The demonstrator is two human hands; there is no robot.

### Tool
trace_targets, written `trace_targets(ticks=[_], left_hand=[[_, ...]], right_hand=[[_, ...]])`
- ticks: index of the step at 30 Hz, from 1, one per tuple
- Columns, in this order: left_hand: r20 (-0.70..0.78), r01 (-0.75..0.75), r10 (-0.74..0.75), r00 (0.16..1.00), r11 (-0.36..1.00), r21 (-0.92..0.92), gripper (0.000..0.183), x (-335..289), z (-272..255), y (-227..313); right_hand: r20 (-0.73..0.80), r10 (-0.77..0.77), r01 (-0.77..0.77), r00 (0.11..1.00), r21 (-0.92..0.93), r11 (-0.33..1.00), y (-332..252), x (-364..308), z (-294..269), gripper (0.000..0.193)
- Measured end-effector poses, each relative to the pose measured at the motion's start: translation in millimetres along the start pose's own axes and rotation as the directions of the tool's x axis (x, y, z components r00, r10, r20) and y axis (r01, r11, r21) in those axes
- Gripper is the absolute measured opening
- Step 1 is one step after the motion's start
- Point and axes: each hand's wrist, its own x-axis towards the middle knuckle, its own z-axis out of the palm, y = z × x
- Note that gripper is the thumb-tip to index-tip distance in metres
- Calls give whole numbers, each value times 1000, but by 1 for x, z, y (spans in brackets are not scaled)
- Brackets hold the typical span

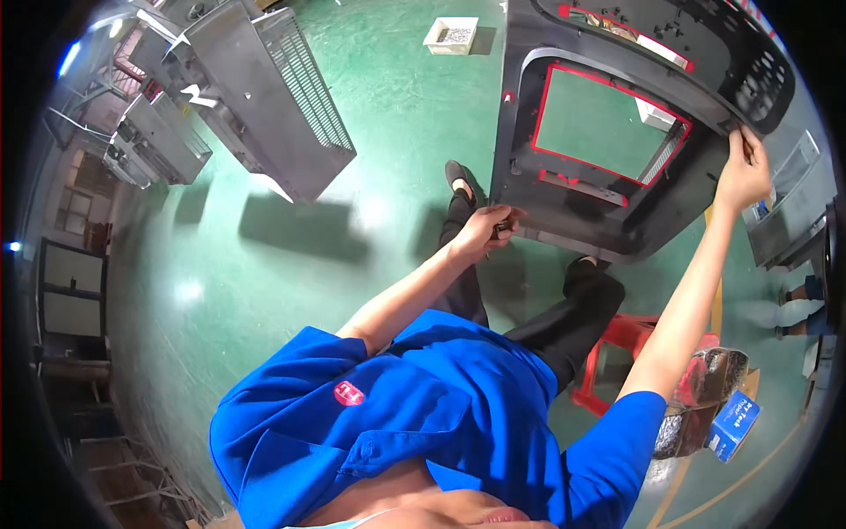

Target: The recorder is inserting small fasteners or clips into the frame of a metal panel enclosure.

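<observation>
A large dark grey panel (520,132) with a rectangular cut-out stands in front of me at the upper right. Red strips (592,169) line the cut-out and smaller slots. At the panel's lower left corner, my left hand (483,233) is closed around a small dark thing, partly hidden by the fingers, whose kind I cannot make out. My right hand (745,176) reaches up to the panel's right side, its thumb and fingers pinched on the edge of a curved rail there.
A grey metal housing with a slotted grille (264,97) hangs at the upper left, with smaller grey housings (159,137) beyond it. A white tray of small parts (451,36) sits on the green floor. Right of my legs are a red stool (617,339) and a blue box (733,427).
</observation>
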Motion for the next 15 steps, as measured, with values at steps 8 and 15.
trace_targets(ticks=[8, 15], left_hand=[[46, 7, -5, 999, 1000, -28, 33, 3, -2, 4], [31, 39, -40, 999, 999, 31, 33, 9, 7, 11]], right_hand=[[-44, 29, -32, 999, -47, 998, 8, 5, -4, 14], [99, -38, 51, 994, -132, 990, 12, 18, -14, 11]])
